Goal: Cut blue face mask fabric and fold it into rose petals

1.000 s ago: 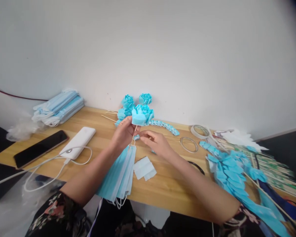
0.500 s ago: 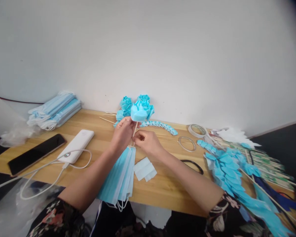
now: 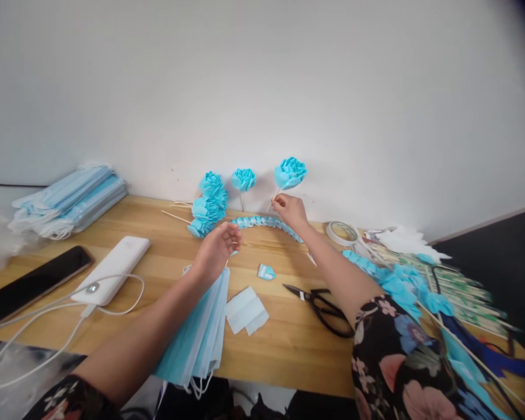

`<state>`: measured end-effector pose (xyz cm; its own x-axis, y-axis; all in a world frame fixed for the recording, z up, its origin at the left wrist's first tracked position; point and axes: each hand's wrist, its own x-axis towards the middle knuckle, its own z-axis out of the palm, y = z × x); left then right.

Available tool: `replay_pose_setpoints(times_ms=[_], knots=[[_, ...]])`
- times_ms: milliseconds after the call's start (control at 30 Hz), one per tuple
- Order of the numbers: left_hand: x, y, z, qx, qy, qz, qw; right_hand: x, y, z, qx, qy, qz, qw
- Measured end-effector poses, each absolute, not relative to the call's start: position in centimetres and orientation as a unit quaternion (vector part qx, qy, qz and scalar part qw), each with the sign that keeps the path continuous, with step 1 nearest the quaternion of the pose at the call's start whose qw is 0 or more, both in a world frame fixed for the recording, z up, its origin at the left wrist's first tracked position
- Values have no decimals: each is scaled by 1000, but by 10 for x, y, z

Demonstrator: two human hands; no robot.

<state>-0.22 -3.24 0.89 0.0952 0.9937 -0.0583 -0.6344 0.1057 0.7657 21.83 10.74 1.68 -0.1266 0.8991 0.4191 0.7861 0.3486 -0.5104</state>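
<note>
My right hand (image 3: 292, 211) pinches the thin stick of a blue mask-fabric flower (image 3: 290, 173), its bloom upright in front of the wall. Over the table my left hand (image 3: 217, 249) hangs with loosely curled fingers, apart from the flower and holding nothing I can see. Another blue flower on a stick (image 3: 244, 179) stands by the wall between the hands. Left of it lies a row of blue flowers (image 3: 209, 205), their sticks pointing left. Below my left hand is a fan of blue face masks (image 3: 196, 335). A curved strip of folded blue pieces (image 3: 262, 221) lies behind.
Black scissors (image 3: 321, 306), a small blue scrap (image 3: 266, 272) and pale cut squares (image 3: 247, 311) lie in front. A tape roll (image 3: 342, 233) is at right. To the left are a mask stack (image 3: 70, 198), a phone (image 3: 35, 286) and a white power bank (image 3: 114, 271) with its cable.
My right hand has carried the flower right towards the wall. My left hand has let go of its stick and stayed nearer the masks. The scissors and small scrap are now uncovered.
</note>
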Motion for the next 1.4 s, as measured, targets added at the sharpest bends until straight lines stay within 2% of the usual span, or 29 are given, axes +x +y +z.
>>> replay_pose_setpoints(times_ms=[367,1400], knots=[[2,-35,7,304,327,566,693,212,124,-6,-586,-764,41,268],[5,-35,5,321,347,527,706,204,123,-11,-606,-752,28,257]])
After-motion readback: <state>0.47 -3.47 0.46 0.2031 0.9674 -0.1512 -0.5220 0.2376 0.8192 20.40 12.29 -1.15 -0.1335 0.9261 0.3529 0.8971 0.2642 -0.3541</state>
